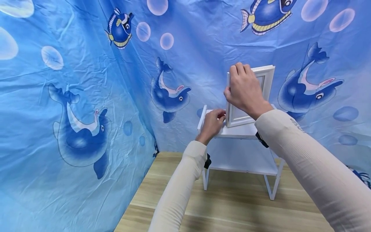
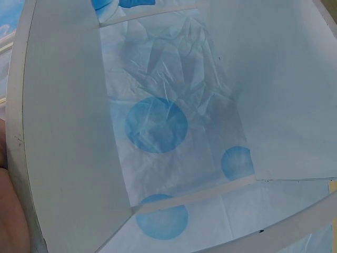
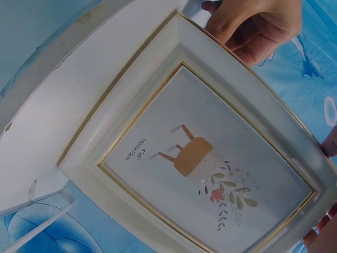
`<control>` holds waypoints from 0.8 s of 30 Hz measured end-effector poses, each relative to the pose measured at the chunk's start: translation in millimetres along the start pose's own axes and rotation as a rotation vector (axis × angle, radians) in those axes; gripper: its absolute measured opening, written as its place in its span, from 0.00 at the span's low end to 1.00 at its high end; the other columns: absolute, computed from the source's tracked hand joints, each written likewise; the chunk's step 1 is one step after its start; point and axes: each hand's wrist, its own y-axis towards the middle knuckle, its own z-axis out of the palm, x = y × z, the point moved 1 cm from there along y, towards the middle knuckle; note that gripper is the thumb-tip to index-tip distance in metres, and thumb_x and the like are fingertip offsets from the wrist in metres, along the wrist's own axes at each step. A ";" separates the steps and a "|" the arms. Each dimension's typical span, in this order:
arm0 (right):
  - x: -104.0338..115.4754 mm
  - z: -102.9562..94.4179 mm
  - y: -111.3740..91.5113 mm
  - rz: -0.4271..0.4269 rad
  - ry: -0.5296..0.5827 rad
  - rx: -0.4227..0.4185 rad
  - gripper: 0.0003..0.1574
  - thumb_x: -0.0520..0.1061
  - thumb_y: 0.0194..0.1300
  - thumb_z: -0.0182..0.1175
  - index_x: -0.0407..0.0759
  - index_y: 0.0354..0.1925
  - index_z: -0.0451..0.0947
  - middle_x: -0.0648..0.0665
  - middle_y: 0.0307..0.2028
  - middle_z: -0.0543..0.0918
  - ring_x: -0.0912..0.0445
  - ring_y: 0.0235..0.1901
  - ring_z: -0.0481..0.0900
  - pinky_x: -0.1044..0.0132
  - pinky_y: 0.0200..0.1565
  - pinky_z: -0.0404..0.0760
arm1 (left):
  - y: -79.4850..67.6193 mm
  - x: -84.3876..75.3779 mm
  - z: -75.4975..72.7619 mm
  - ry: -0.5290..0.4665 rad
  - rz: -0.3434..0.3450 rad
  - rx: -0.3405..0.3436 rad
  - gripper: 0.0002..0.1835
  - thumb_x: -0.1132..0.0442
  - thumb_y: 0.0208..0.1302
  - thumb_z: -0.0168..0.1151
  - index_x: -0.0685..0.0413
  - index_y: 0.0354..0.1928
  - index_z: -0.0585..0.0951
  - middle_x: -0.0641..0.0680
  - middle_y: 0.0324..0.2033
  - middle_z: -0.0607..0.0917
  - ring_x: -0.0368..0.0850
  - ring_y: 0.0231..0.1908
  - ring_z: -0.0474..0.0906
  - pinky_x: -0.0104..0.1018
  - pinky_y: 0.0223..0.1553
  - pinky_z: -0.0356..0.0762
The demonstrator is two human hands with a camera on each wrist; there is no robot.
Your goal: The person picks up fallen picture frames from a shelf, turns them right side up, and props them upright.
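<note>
A white photo frame (image 1: pixel 269 82) stands nearly upright on the top of a small white side table (image 1: pixel 246 132), at its left part. My right hand (image 1: pixel 244 86) grips the frame's upper left corner, fingers over the top edge and thumb at the side. Low at the frame's left edge, my left hand (image 1: pixel 213 124) has its curled fingers and thumb at the border; its fingertips are partly hidden behind it. In the right wrist view the frame (image 3: pixel 131 87) shows a gold inner line and an insert (image 3: pixel 158 174) printed with a stool, flowers and size text.
Below the tabletop the table has a lower shelf (image 1: pixel 243 158) and thin white legs (image 1: pixel 272 191). Blue cloth (image 1: pixel 191 42) printed with dolphins, fish and bubbles hangs behind and on the left. The floor (image 1: pixel 226 206) is pale wood-look.
</note>
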 end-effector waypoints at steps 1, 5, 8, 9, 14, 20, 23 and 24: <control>-0.1 -0.1 0.0 0.001 0.002 0.001 0.21 0.40 0.59 0.57 0.26 0.47 0.67 0.30 0.47 0.71 0.37 0.49 0.67 0.46 0.54 0.70 | -0.1 0.0 0.0 -0.003 0.000 0.001 0.12 0.66 0.70 0.59 0.56 0.52 0.84 0.53 0.43 0.87 0.41 0.41 0.81 0.27 0.44 0.77; -0.8 -0.4 0.1 0.001 0.008 0.010 0.20 0.40 0.59 0.57 0.27 0.46 0.67 0.30 0.46 0.71 0.37 0.49 0.67 0.46 0.54 0.70 | -0.7 0.8 0.8 -0.013 -0.008 0.002 0.12 0.66 0.71 0.59 0.56 0.52 0.84 0.52 0.43 0.86 0.40 0.41 0.81 0.27 0.44 0.77; -2.1 -0.9 0.2 -0.006 0.015 0.016 0.20 0.39 0.59 0.57 0.27 0.46 0.67 0.31 0.45 0.70 0.37 0.48 0.67 0.46 0.53 0.70 | -0.5 0.8 0.9 -0.016 -0.012 0.000 0.12 0.66 0.71 0.59 0.56 0.53 0.84 0.53 0.43 0.87 0.40 0.41 0.81 0.27 0.44 0.77; -2.6 -1.2 0.4 -0.011 0.016 0.017 0.19 0.39 0.59 0.57 0.27 0.45 0.67 0.31 0.44 0.70 0.37 0.48 0.67 0.46 0.53 0.69 | -0.2 0.7 0.8 -0.015 -0.010 -0.002 0.12 0.66 0.71 0.59 0.56 0.53 0.84 0.53 0.43 0.87 0.40 0.41 0.81 0.27 0.44 0.77; -5.0 -1.6 0.9 -0.024 0.017 0.034 0.20 0.40 0.60 0.57 0.28 0.45 0.67 0.32 0.44 0.70 0.37 0.48 0.67 0.46 0.54 0.69 | 0.1 0.6 1.2 -0.014 -0.003 -0.007 0.12 0.66 0.70 0.59 0.56 0.52 0.84 0.53 0.43 0.87 0.40 0.41 0.81 0.27 0.44 0.78; -7.6 -1.7 1.6 -0.031 0.022 0.041 0.21 0.40 0.60 0.57 0.27 0.48 0.67 0.30 0.48 0.71 0.36 0.50 0.67 0.45 0.56 0.69 | 0.4 1.5 1.8 -0.004 -0.007 -0.004 0.12 0.65 0.71 0.59 0.55 0.52 0.84 0.52 0.43 0.87 0.39 0.40 0.80 0.26 0.45 0.78; -8.7 -1.9 1.7 -0.031 0.028 0.047 0.23 0.41 0.61 0.57 0.28 0.50 0.67 0.30 0.50 0.71 0.36 0.51 0.67 0.44 0.57 0.69 | 0.2 1.9 2.0 -0.008 -0.011 0.000 0.12 0.65 0.71 0.59 0.55 0.53 0.84 0.52 0.43 0.87 0.39 0.40 0.80 0.27 0.45 0.78; -9.1 -2.0 1.7 -0.032 0.029 0.049 0.23 0.41 0.61 0.57 0.28 0.51 0.67 0.30 0.51 0.71 0.36 0.51 0.67 0.44 0.57 0.69 | 0.0 2.0 2.0 -0.010 -0.013 0.001 0.12 0.65 0.71 0.59 0.55 0.53 0.84 0.52 0.43 0.87 0.39 0.40 0.80 0.27 0.45 0.78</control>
